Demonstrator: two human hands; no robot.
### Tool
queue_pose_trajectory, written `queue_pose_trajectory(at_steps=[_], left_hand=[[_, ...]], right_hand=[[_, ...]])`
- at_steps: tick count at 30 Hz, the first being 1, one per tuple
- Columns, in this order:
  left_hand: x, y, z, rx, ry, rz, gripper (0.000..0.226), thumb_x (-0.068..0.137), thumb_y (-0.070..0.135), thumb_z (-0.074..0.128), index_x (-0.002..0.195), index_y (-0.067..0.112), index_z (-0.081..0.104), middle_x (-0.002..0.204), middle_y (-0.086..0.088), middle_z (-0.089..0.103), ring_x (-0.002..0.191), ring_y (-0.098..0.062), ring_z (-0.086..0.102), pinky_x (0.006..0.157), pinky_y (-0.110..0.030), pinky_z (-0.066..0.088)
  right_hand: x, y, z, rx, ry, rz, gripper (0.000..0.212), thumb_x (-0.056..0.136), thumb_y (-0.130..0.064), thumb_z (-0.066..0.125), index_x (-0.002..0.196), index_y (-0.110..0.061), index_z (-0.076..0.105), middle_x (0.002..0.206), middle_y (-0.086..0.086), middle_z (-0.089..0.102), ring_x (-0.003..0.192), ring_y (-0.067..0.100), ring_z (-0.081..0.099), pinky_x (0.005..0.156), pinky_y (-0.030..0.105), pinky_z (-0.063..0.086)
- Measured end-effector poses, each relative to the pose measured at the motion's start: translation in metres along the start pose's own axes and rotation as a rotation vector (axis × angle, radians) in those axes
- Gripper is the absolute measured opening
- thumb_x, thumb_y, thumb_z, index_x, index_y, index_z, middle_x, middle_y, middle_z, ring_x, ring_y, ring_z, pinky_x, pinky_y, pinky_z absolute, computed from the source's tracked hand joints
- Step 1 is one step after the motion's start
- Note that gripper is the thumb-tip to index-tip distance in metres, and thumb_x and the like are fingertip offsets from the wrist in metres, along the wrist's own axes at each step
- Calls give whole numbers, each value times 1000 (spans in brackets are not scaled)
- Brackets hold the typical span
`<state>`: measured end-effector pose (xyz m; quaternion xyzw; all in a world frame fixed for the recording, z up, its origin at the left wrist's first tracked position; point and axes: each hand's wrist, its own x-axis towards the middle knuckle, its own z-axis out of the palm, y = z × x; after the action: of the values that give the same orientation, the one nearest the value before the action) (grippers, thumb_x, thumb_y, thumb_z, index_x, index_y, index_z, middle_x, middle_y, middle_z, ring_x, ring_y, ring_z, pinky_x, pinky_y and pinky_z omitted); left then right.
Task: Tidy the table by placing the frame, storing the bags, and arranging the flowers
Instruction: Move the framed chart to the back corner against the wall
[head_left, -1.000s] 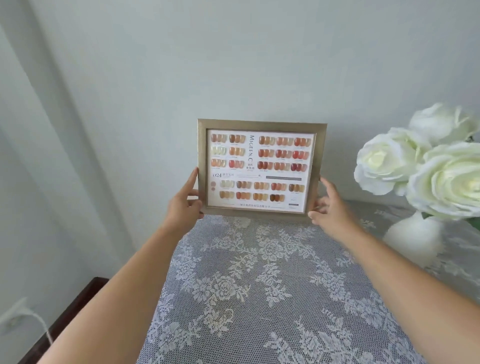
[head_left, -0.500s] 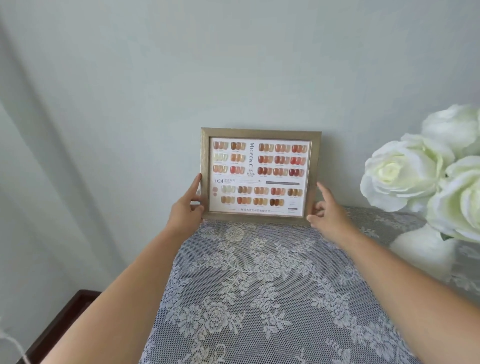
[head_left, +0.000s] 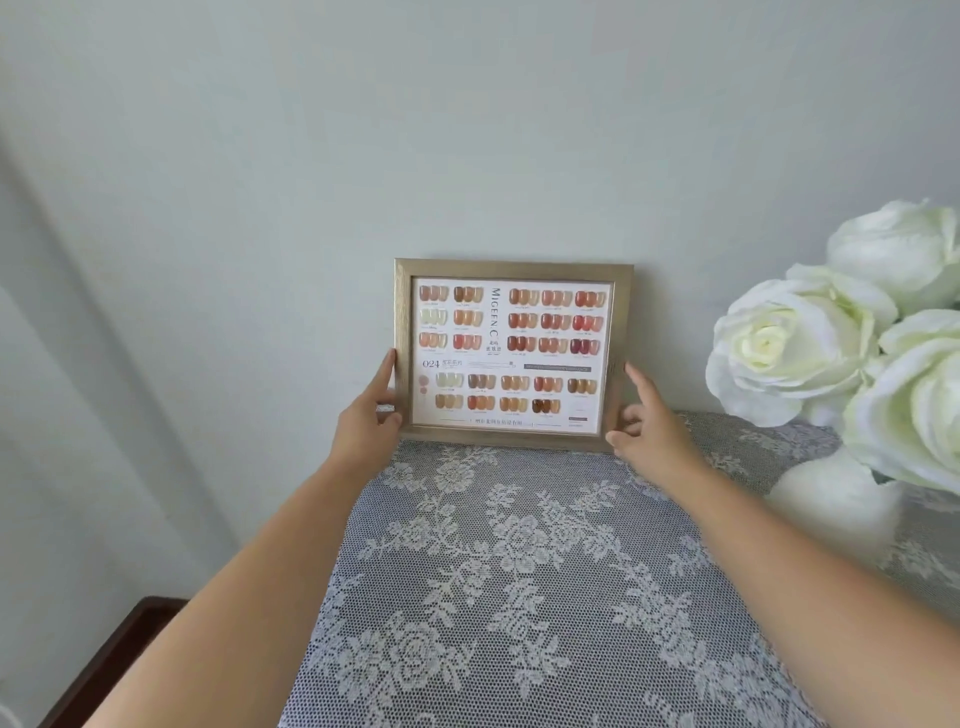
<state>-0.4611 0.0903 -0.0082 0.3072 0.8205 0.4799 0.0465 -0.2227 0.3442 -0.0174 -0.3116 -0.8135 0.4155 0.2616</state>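
A gold picture frame (head_left: 511, 353) holding a nail-colour chart stands upright at the back edge of the table, against the wall. My left hand (head_left: 363, 431) grips its lower left edge, thumb on the front. My right hand (head_left: 654, 431) is at the lower right corner with the thumb against the frame and the index finger stretched up along its side. White artificial roses (head_left: 789, 348) stand in a white vase (head_left: 831, 499) at the right. No bags are in view.
A grey lace cloth (head_left: 519, 571) covers the table. A plain pale wall rises directly behind the frame. A dark wooden edge (head_left: 119, 660) shows low at the left, beside the table.
Both hands have carried the frame back and down until its bottom edge rests on the cloth by the wall. The right fingers have loosened.
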Motion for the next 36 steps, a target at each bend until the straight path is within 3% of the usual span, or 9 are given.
queue_pose_trajectory(at_steps=[5,11,17,19,22,24,28,32,36], left_hand=[[-5,-3,-1,-4,6,-18,87,91,1,48,137,69,20,107,21,60,74,-11,61,53,-24,45],[-11,-2,-1,39,60,-19,91,91,6,52,122,84,15,111,15,65,85,-15,64,71,-34,55],[-15,-11,2,15,18,-42,87,93,7,53,132,75,17,117,15,65,75,-7,64,54,-18,44],[-19,-11,2,17,-15,-40,85,93,5,53,140,66,17,123,12,61,90,-10,65,62,-19,46],[-26,-7,-1,85,-3,-45,84,93,11,56,149,53,11,140,1,48,122,-18,51,91,-27,40],[-34,-1,-4,134,41,-38,84,93,15,59,150,52,9,144,-4,40,129,-20,44,95,-27,35],[-65,21,-12,169,37,116,78,93,18,62,149,50,19,143,-1,38,132,-16,40,102,-28,33],[-102,54,-19,155,-1,243,69,93,19,62,140,60,32,137,8,41,136,-13,37,109,-37,36],[-148,79,-17,147,-62,295,56,92,24,64,133,56,45,133,18,41,126,0,38,108,-38,38]], right_hand=[[-4,1,1,-56,12,-9,101,81,-2,71,145,-52,11,99,0,64,80,15,66,70,36,58],[-7,3,3,-50,23,18,98,81,-4,71,146,-48,14,106,0,61,86,14,64,77,40,58],[-12,3,5,-54,19,82,89,80,-7,73,149,-33,23,97,-6,64,83,5,62,62,20,46],[-14,2,6,-1,25,120,86,80,-9,74,148,-33,26,93,-9,64,83,4,62,60,19,42],[-20,-2,3,72,35,148,80,84,-11,70,147,-36,28,100,-9,64,80,9,64,58,23,44],[-27,-8,-3,97,27,150,74,86,-12,66,145,-38,30,105,-9,60,74,14,64,54,26,47],[-46,-16,-16,85,0,95,59,87,-13,63,139,-35,42,117,-3,56,89,17,64,68,34,58],[-71,-17,-29,52,-57,5,39,87,-16,65,122,-32,57,120,-2,58,99,8,58,87,38,53],[-97,-18,-45,85,-82,-4,26,87,-19,67,103,-38,61,114,-8,58,96,9,59,75,33,53]])
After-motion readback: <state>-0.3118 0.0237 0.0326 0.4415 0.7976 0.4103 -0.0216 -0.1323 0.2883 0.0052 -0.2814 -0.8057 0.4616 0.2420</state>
